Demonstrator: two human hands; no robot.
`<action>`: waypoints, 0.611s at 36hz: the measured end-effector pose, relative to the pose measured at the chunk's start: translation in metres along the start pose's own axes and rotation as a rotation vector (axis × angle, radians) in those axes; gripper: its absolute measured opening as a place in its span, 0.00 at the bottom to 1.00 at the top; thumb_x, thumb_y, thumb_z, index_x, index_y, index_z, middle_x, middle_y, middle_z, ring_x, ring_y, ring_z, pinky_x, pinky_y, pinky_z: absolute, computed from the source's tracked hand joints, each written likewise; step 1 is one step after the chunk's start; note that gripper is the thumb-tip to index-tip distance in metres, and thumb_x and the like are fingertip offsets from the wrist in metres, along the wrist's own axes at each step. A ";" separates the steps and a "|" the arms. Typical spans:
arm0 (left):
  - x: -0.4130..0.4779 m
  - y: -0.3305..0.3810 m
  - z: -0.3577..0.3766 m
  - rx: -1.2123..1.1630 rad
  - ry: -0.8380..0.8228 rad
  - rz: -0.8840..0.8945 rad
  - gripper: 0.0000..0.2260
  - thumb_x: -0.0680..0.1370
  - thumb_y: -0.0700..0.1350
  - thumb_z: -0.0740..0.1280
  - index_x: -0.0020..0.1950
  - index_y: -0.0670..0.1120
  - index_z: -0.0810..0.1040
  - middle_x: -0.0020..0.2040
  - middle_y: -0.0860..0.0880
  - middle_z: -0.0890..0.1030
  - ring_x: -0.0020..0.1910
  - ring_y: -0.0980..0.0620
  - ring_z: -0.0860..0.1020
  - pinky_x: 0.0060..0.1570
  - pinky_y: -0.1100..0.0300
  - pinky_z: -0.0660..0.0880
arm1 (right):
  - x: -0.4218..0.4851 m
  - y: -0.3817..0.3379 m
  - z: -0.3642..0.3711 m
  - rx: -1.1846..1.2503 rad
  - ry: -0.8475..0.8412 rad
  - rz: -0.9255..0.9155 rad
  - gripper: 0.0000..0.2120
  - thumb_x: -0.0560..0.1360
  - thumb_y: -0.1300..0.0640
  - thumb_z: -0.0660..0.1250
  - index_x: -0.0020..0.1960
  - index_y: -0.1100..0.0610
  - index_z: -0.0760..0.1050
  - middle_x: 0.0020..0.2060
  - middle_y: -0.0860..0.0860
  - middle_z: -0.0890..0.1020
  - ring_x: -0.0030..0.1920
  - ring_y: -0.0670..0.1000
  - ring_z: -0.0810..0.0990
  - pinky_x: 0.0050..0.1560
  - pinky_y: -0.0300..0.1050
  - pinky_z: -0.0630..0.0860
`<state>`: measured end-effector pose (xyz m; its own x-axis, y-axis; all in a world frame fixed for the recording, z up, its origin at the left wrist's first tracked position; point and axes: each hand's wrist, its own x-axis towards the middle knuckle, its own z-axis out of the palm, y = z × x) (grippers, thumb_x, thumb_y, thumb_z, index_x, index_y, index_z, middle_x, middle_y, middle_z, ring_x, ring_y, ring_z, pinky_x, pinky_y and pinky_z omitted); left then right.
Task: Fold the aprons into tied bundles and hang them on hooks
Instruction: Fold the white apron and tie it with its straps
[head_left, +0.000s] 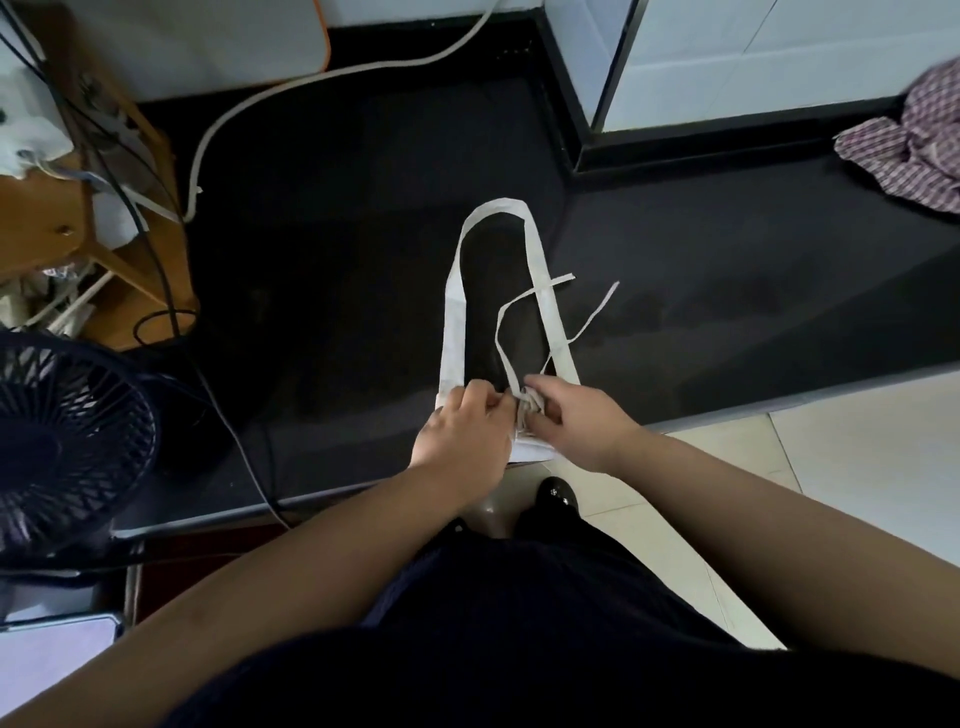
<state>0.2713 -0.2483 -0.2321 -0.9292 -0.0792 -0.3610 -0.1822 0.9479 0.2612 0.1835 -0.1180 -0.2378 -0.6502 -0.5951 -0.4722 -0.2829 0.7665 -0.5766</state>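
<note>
Black counter (363, 260), matte, near edge running diagonally. On it:
- folded white apron (530, 452), right at the near edge
- its wide neck loop (452, 312) lies flat, stretched toward the back
- two thin ties (506, 358) trail loose from the bundle; one crosses over the loop's right side, the other ends just right of it
- checked cloth (914, 140) crumpled at far right, well apart
- long white strap (249, 101) curving across the back left
- grey cable (244, 452) crossing the near left corner, off the edge

Black counter (363, 208) over pale tiled floor (857, 467) (dark fan (62, 441) at left).
</note>
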 end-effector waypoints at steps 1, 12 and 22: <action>0.000 -0.002 0.001 -0.019 -0.004 -0.009 0.17 0.82 0.47 0.55 0.71 0.51 0.64 0.68 0.50 0.62 0.66 0.48 0.63 0.63 0.54 0.68 | 0.000 0.001 0.000 0.008 -0.009 0.003 0.22 0.80 0.54 0.60 0.73 0.52 0.64 0.38 0.39 0.71 0.46 0.48 0.73 0.44 0.35 0.64; 0.009 -0.003 0.004 -0.271 0.040 -0.114 0.10 0.82 0.51 0.59 0.58 0.50 0.76 0.60 0.51 0.69 0.59 0.49 0.70 0.53 0.53 0.74 | -0.005 -0.001 -0.004 0.268 0.020 0.002 0.10 0.82 0.55 0.57 0.42 0.52 0.71 0.31 0.47 0.71 0.28 0.41 0.69 0.32 0.33 0.66; 0.012 -0.003 -0.009 -1.189 0.038 -0.326 0.09 0.78 0.45 0.66 0.43 0.54 0.84 0.37 0.52 0.82 0.38 0.55 0.75 0.42 0.59 0.72 | -0.008 -0.007 -0.009 0.317 -0.127 -0.001 0.12 0.82 0.53 0.55 0.47 0.55 0.74 0.35 0.43 0.74 0.32 0.36 0.73 0.33 0.27 0.66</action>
<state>0.2580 -0.2547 -0.2287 -0.7905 -0.2877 -0.5407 -0.5680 0.0142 0.8229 0.1845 -0.1160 -0.2237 -0.5513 -0.6362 -0.5398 -0.0368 0.6649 -0.7460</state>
